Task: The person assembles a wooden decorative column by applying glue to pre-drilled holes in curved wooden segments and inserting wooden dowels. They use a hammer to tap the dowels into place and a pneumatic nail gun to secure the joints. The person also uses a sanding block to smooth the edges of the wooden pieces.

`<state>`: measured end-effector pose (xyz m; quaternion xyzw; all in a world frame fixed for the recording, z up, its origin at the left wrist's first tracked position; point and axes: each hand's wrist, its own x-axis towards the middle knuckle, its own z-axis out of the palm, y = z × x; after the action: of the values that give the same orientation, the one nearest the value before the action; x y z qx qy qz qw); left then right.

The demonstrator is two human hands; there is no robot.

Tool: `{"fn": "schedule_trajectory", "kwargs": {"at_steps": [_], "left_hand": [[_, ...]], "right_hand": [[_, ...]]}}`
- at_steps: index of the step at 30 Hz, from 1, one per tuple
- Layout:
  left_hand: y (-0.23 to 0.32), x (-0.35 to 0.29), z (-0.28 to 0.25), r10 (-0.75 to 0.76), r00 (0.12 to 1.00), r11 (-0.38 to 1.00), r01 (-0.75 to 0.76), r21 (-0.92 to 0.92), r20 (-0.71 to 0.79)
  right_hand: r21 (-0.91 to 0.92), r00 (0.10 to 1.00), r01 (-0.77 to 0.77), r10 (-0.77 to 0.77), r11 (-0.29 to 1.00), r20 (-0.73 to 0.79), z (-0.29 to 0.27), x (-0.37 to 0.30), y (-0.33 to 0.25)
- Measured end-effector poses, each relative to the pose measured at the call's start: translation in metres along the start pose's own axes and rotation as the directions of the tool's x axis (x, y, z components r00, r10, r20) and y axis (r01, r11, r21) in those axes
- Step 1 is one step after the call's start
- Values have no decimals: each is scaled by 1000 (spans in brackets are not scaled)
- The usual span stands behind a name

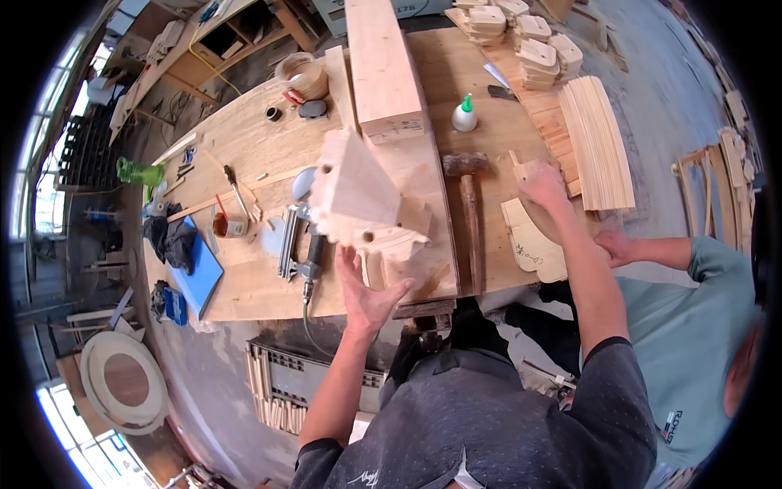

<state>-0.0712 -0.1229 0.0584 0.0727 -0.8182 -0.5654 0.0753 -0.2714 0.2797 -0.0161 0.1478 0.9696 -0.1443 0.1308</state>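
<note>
My left hand [366, 293] rests with fingers spread against the near side of a pale wooden birdhouse-like assembly [358, 191] lying on the plywood workbench [252, 147]. My right hand [544, 186] reaches out to the right and presses on a small flat wooden piece [523, 169] beside a row of thin wooden slats [599, 143]. A wooden mallet [468, 204] lies between my two hands. A curved cut-out wooden panel [533, 244] lies at the bench edge under my right forearm.
A nail gun [300, 244] with hose lies left of the assembly. A glue bottle [464, 116], a long timber block [383, 65], stacked cut wooden parts [521, 37], a tape roll [303, 75] and a blue pad [195, 273] are on the bench. Another person in a teal shirt [692, 342] stands at right.
</note>
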Motion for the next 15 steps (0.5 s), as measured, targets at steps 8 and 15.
{"fn": "schedule_trajectory", "kwargs": {"at_steps": [8, 15], "left_hand": [[-21, -26, -40, -162, 983, 987, 163, 7, -86], [-96, 6, -121, -189, 886, 955, 265, 130, -423]], "right_hand": [[34, 982, 189, -188, 981, -15, 12, 17, 5], [131, 927, 223, -169, 966, -334, 33, -13, 9]]}}
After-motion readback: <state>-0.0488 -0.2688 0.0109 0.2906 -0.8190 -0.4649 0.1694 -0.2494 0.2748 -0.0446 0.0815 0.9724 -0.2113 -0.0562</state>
